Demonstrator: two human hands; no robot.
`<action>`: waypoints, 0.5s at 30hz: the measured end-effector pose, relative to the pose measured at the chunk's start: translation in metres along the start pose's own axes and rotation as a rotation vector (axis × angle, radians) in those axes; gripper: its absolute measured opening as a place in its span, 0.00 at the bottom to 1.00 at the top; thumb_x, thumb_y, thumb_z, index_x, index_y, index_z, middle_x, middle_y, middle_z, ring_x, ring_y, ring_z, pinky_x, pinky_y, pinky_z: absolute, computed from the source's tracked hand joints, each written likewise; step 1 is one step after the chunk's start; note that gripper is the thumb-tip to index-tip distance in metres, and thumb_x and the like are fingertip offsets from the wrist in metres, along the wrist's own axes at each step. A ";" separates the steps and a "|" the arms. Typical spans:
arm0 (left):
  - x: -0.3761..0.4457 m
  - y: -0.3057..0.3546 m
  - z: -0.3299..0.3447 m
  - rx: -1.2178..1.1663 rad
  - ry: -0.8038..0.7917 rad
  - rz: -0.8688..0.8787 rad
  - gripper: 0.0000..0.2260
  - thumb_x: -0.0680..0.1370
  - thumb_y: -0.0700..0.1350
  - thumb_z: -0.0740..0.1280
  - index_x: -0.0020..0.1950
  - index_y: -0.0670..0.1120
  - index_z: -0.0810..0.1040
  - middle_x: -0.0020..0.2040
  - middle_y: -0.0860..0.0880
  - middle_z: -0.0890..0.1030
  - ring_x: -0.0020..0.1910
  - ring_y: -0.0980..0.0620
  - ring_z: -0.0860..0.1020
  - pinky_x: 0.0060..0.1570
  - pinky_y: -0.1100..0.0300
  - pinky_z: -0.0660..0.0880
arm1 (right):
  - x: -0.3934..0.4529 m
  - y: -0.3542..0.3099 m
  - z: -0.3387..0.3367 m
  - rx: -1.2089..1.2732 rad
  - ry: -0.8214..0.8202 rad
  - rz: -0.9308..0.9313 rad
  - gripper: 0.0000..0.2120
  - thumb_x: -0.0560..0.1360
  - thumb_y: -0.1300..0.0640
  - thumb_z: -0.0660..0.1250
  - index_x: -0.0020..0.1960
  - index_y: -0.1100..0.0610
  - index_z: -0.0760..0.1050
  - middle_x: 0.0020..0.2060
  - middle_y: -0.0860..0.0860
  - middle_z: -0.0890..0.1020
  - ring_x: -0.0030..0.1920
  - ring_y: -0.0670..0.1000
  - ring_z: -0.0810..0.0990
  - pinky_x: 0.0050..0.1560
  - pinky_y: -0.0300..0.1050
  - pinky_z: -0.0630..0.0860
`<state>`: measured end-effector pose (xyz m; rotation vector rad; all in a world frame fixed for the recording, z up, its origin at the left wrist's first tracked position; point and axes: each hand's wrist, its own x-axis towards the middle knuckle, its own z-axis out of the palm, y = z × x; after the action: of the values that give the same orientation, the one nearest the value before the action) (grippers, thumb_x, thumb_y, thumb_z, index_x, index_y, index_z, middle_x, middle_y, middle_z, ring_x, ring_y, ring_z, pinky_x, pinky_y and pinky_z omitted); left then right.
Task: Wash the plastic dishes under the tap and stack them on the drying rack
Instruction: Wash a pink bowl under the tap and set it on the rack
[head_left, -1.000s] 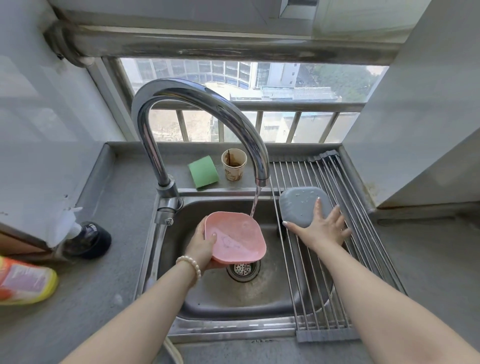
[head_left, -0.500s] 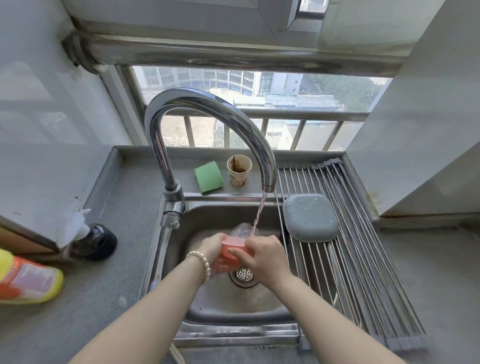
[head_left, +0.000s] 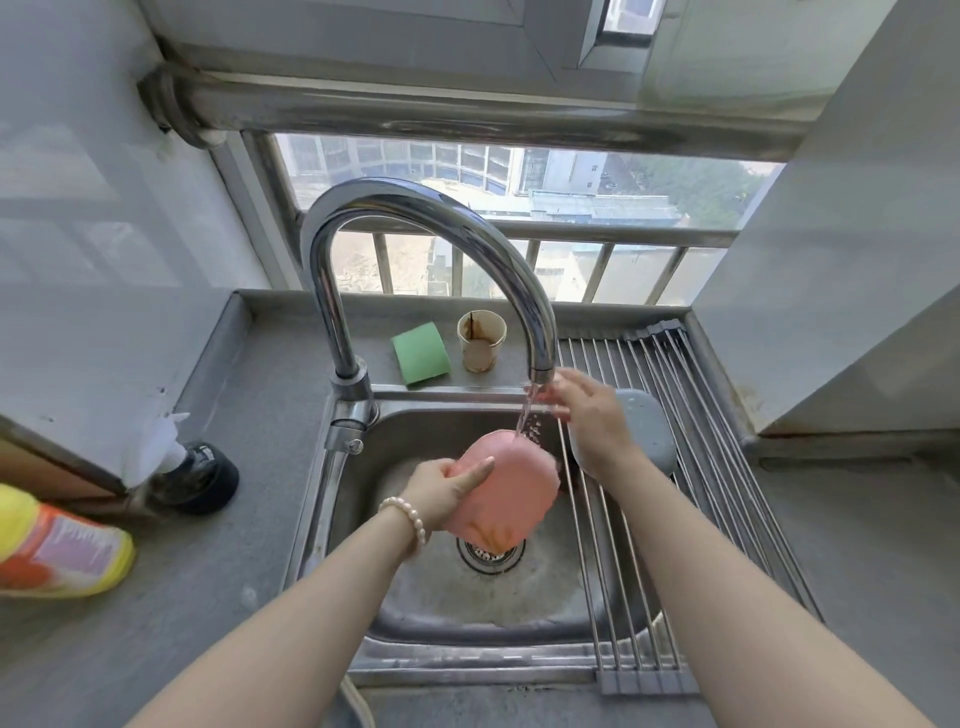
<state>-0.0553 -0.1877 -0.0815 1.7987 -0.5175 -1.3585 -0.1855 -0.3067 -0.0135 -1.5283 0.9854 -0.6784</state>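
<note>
My left hand (head_left: 448, 488) grips a pink plastic dish (head_left: 506, 493) by its left rim, tilted with its underside toward me, over the sink (head_left: 415, 597). Water runs from the chrome tap (head_left: 415, 218) onto the dish's top edge. My right hand (head_left: 587, 421) is raised with loose fingers just right of the tap's spout, beside the stream, and holds nothing. A grey-blue plastic dish (head_left: 649, 431) lies upside down on the roll-up drying rack (head_left: 727, 493), partly hidden behind my right hand.
A green sponge (head_left: 421, 354) and a stained paper cup (head_left: 480, 340) stand on the ledge behind the sink. A dark soap dispenser (head_left: 195, 475) and an orange-yellow bottle (head_left: 57, 545) sit on the counter at left. A drain strainer (head_left: 491, 556) lies below the dish.
My right hand has let go of the pink dish and risen to the spout. My left hand has turned the dish so its underside faces me.
</note>
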 end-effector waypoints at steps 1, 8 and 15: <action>0.000 -0.001 0.001 -0.007 0.010 -0.028 0.19 0.71 0.58 0.71 0.42 0.42 0.76 0.41 0.45 0.80 0.43 0.44 0.80 0.46 0.44 0.80 | -0.002 -0.013 -0.002 0.034 0.024 -0.056 0.17 0.80 0.52 0.54 0.52 0.57 0.80 0.46 0.54 0.84 0.49 0.49 0.81 0.54 0.47 0.74; 0.002 -0.008 0.012 -0.341 0.055 -0.195 0.13 0.79 0.50 0.64 0.51 0.39 0.76 0.48 0.42 0.80 0.49 0.43 0.78 0.51 0.45 0.76 | -0.017 -0.072 -0.004 0.006 0.031 -0.449 0.16 0.79 0.54 0.62 0.39 0.61 0.79 0.31 0.57 0.80 0.34 0.56 0.77 0.41 0.47 0.74; -0.006 -0.008 0.017 -0.596 0.063 -0.291 0.13 0.81 0.51 0.59 0.53 0.42 0.76 0.47 0.43 0.80 0.42 0.45 0.78 0.41 0.47 0.76 | -0.040 -0.064 0.011 -0.014 0.012 -0.504 0.11 0.75 0.47 0.67 0.39 0.52 0.78 0.29 0.42 0.78 0.33 0.41 0.75 0.37 0.35 0.71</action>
<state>-0.0746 -0.1849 -0.0860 1.4413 0.1866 -1.4485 -0.1816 -0.2654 0.0510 -1.8050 0.6104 -1.0329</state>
